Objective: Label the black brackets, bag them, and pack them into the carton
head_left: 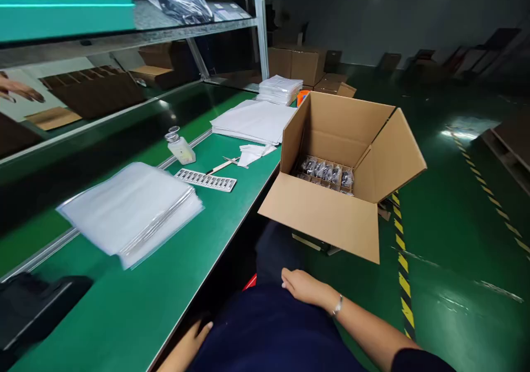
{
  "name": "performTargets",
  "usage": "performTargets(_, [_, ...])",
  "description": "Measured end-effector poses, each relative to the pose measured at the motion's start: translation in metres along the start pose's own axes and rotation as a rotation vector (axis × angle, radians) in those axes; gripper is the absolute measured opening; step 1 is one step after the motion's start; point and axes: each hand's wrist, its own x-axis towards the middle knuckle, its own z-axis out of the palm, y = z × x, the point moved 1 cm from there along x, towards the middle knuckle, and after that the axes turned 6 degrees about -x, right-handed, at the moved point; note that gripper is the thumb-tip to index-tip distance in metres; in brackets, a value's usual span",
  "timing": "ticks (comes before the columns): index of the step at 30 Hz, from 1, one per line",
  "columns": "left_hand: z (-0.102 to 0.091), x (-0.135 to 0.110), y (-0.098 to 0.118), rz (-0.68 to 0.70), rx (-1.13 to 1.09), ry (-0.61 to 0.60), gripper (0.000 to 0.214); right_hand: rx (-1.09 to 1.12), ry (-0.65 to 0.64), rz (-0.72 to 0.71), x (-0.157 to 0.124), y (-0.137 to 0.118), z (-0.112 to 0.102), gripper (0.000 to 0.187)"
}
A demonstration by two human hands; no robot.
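both hands idle; right hand [308,286] flat on the lap [273,328], fingers loosely together, empty; left hand [191,340] by the worktop [136,317] edge, can't tell its fingers. box [323,217] beyond the right fingers looks only partly filled with bagged parts [327,172]; bag stack [132,209] up-left of the left fingers, untouched.

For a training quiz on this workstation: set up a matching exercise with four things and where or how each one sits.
1 box
2 bottle
3 right hand
4 stack of clear bags

A resting on the lap
B flaps open, beside the table
C lying flat on the table
D standing on the table

Pairs: 1-B; 2-D; 3-A; 4-C
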Motion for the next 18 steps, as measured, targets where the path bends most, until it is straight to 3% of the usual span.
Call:
performTargets(2, [-0.004, -0.010, 0.029, 0.019, -0.216, -0.126, 0.069, 0.003, -0.068, -0.020, -0.018, -0.009, -0.010, 0.006])
performTargets(4, [-0.012, -0.017, 0.078, 0.103, -0.374, -0.269, 0.070, 0.021, -0.111, -0.112, -0.037, -0.019, -0.042, 0.010])
performTargets(6, [-0.023, -0.017, 0.142, 0.235, -0.340, -0.301, 0.064, 0.070, -0.080, -0.298, -0.055, -0.025, -0.102, 0.019])
performTargets(7, [-0.028, -0.014, 0.177, 0.318, -0.282, -0.276, 0.061, 0.087, 0.010, -0.336, -0.063, -0.024, -0.140, 0.022])
performTargets(8, [-0.032, -0.008, 0.212, 0.415, -0.200, -0.241, 0.056, 0.075, 0.170, -0.291, -0.067, -0.018, -0.182, 0.028])
performTargets(10, [-0.032, 0.014, 0.276, 0.641, 0.000, -0.173, 0.047, -0.096, 0.524, -0.016, -0.063, 0.006, -0.264, 0.042])
performTargets(11, [-0.028, 0.029, 0.303, 0.756, 0.111, -0.147, 0.044, -0.205, 0.615, 0.125, -0.053, 0.022, -0.298, 0.046])
performTargets(12, [-0.023, 0.047, 0.326, 0.863, 0.229, -0.152, 0.043, -0.313, 0.605, 0.228, -0.039, 0.040, -0.323, 0.047])
performTargets(13, [-0.016, 0.067, 0.343, 0.951, 0.335, -0.167, 0.041, -0.415, 0.491, 0.326, -0.022, 0.059, -0.340, 0.046])
performTargets(14, [-0.009, 0.088, 0.356, 1.025, 0.429, -0.184, 0.039, -0.502, 0.308, 0.432, -0.003, 0.080, -0.346, 0.043])
performTargets(15, [-0.001, 0.109, 0.364, 1.089, 0.516, -0.207, 0.038, -0.515, 0.209, 0.490, 0.015, 0.101, -0.346, 0.037])
performTargets(18, [0.013, 0.165, 0.371, 1.174, 0.661, -0.261, 0.050, -0.500, 0.022, 0.600, 0.053, 0.161, -0.313, 0.024])
